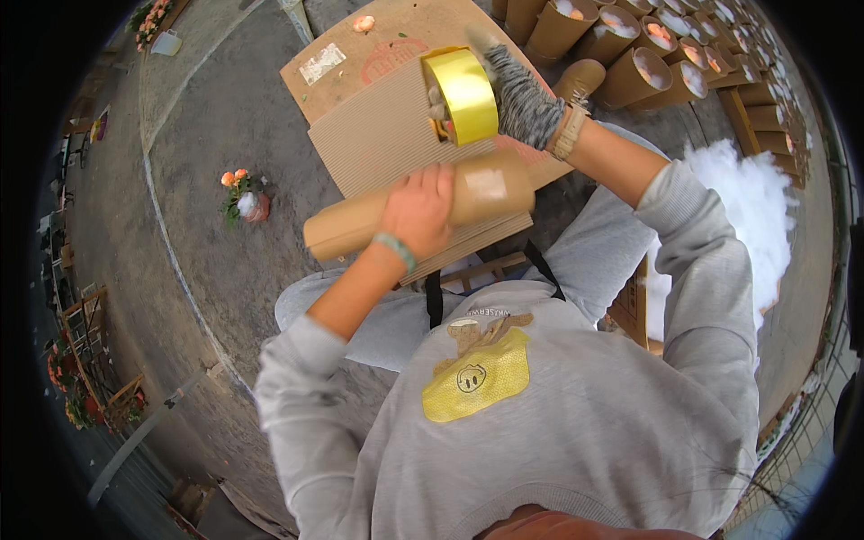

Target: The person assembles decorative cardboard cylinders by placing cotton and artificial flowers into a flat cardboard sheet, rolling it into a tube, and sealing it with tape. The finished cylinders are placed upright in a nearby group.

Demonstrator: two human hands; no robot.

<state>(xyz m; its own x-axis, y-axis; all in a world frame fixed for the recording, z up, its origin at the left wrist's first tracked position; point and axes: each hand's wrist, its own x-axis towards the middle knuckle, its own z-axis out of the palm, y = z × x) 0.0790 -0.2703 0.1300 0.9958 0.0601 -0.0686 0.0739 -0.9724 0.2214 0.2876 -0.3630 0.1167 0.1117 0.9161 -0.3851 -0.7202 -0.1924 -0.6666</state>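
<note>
A brown cardboard roll (352, 219) lies slantwise across a ribbed cardboard sheet (372, 144), with a pale patch like tape near its right end. My bare left hand (419, 210) curls over the roll's middle, a green band at the wrist. Just beyond the roll, my right hand (526, 99), in a grey knitted glove, grips a large roll of shiny yellow tape (465, 96). Some fingertips show inside the tape's ring; the rest of the grip is hidden. The tape hangs close to the cardboard roll's far side.
The sheet rests on a cardboard box (310, 90) with a peach flower head (364, 23) on it. Many brown paper tubes (634, 79) with white filling stand at the far right. White fluff (740, 216) is piled at the right. A potted flower (253, 207) stands on the left floor.
</note>
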